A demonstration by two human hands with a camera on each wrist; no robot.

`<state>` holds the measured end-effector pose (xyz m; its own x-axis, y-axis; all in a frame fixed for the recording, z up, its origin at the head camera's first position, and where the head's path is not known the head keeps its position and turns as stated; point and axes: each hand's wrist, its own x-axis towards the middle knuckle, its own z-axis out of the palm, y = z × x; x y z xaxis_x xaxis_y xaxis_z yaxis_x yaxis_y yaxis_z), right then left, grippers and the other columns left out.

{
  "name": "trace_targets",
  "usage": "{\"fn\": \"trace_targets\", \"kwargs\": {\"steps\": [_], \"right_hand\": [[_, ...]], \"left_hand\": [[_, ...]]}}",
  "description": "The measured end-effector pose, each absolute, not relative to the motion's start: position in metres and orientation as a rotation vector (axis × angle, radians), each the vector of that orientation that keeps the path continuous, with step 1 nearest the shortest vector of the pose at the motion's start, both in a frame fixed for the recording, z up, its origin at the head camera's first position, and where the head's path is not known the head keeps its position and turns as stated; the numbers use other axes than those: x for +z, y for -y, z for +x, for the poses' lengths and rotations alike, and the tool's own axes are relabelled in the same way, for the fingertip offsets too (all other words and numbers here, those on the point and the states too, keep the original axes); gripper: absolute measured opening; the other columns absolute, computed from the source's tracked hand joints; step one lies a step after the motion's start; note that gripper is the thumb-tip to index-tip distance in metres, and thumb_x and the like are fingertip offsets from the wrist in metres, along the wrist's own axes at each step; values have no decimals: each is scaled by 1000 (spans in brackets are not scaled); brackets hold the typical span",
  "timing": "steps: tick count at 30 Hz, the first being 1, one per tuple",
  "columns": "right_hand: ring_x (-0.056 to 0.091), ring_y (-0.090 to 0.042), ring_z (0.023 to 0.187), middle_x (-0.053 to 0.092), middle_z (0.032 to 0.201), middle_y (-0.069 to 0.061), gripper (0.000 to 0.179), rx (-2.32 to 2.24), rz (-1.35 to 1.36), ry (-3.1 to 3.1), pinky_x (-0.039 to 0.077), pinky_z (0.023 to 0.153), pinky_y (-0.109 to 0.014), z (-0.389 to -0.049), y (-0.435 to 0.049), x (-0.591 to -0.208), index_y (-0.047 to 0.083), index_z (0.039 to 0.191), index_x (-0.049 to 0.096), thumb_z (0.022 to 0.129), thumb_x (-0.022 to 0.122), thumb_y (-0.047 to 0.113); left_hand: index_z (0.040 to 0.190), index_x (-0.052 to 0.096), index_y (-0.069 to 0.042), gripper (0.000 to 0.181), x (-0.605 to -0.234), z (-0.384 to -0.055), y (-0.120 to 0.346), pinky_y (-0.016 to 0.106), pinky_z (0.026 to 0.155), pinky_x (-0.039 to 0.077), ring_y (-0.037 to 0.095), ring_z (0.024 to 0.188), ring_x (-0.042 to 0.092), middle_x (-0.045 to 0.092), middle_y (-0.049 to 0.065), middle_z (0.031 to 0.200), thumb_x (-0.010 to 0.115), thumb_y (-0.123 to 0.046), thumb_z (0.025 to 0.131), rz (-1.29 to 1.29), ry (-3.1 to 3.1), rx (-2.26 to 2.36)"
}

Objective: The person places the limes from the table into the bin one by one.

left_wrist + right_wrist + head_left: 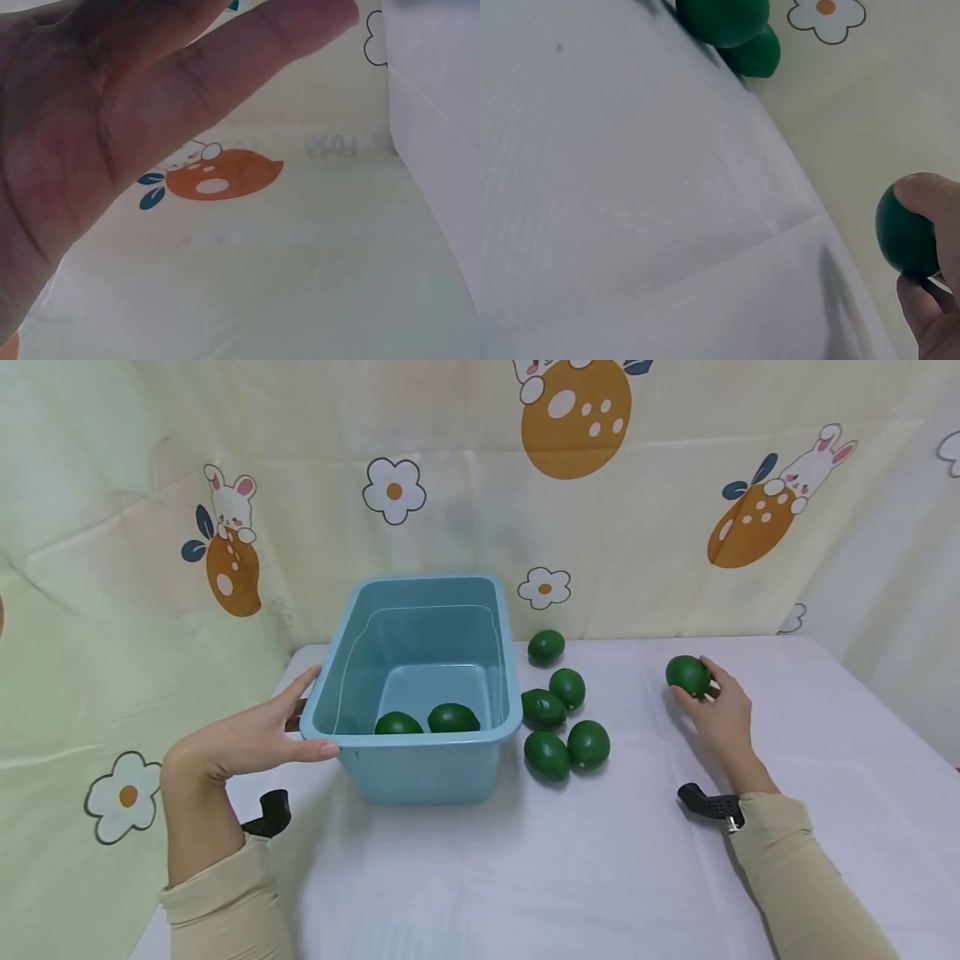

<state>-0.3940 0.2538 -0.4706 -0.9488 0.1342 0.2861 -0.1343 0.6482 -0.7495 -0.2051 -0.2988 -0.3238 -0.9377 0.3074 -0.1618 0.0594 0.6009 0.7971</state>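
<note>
The right hand [722, 714] pinches a dark green lime [687, 676] between thumb and fingers, over the right side of the table. In the right wrist view the same lime [907, 232] shows in the fingers. The left hand [251, 739] lies against the near left corner of a light blue plastic bin [420, 768], thumb straight along the front rim and a finger at the left rim. In the left wrist view the left hand [112, 127] shows a straight digit. Two limes [453, 718] lie inside the bin. Several limes [546, 755] sit on the table just right of it.
A white cloth covers the table [615, 877]. Behind it and on the left hangs a cream curtain [450, 410] printed with rabbits and flowers. Black camera mounts [708, 803] sit at both wrists, beside beige sleeves.
</note>
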Motion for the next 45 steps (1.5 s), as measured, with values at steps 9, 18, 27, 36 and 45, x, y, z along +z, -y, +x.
{"fn": "trace_targets", "kwargs": {"steps": [9,18,27,36,45], "right_hand": [[50,-34,124,38,144,-14,72,1297,-162,2406,45,100,-33,-388,-248,-439,24,150,28,88,62,39],[53,-22,123,37,120,15,66,1521,41,2216,46,90,-17,-355,-204,-390,37,145,34,87,67,32],[62,-3,105,46,119,3,62,1828,456,2013,50,79,-13,-293,-131,-353,23,142,44,86,68,10],[62,-12,106,44,128,-3,63,1911,757,1914,53,81,-22,-251,-74,-350,6,136,40,81,67,-8],[58,-19,111,44,126,-7,65,1631,917,1998,53,84,-30,-241,-45,-369,5,133,47,75,75,-6]], "left_hand": [[151,-4,-36,100,-325,-205,299,55,95,44,36,133,35,25,8,151,70,-33,84,299,-2543,1267],[151,-3,-35,101,-323,-204,299,57,95,43,37,133,34,24,9,151,71,-34,83,294,-2545,1266],[151,-1,-36,97,-324,-205,300,52,95,44,36,130,37,27,9,148,70,-32,85,326,-2529,1292],[151,-1,-35,98,-324,-206,300,53,96,43,36,131,37,27,9,148,70,-33,84,323,-2536,1285],[151,1,-35,96,-323,-208,301,51,96,43,37,130,38,30,7,146,70,-30,84,366,-2521,1313]]}}
